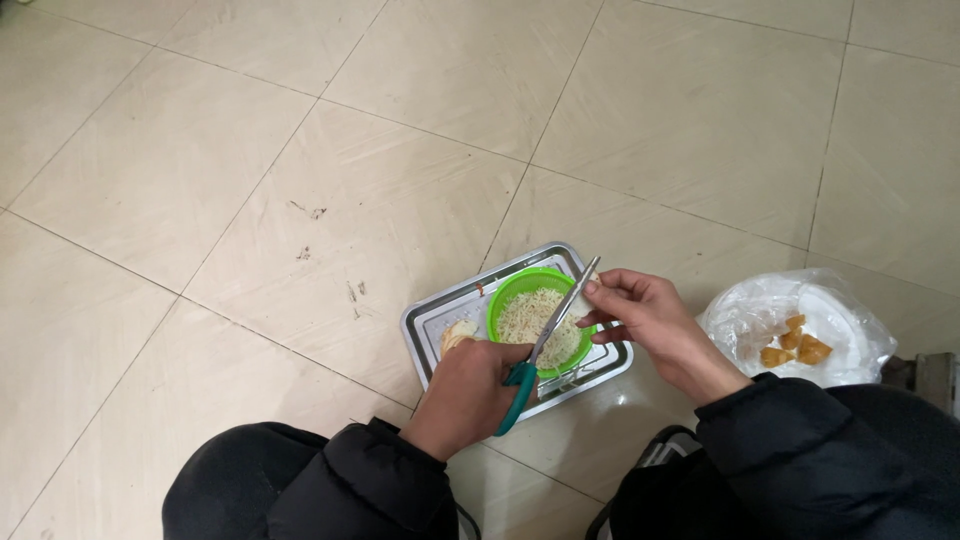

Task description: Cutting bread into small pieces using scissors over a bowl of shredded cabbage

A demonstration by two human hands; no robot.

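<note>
My left hand (463, 388) grips the teal handles of a pair of scissors (562, 308). The metal blades point up and to the right over a green bowl (519, 281) filled with thin pale shreds (530, 315). My right hand (652, 322) pinches a small pale piece against the blade tips, just above the bowl's right rim. The bowl stands in a rectangular metal tray (437, 322) on the tiled floor. Another pale chunk (458, 333) lies in the tray, left of the bowl and next to my left hand.
A clear plastic bag (742, 316) on the floor at the right holds a white dish with orange-brown chunks (794, 343). My knees in dark clothing fill the bottom edge. Beige floor tiles (300, 150) spread out beyond the tray.
</note>
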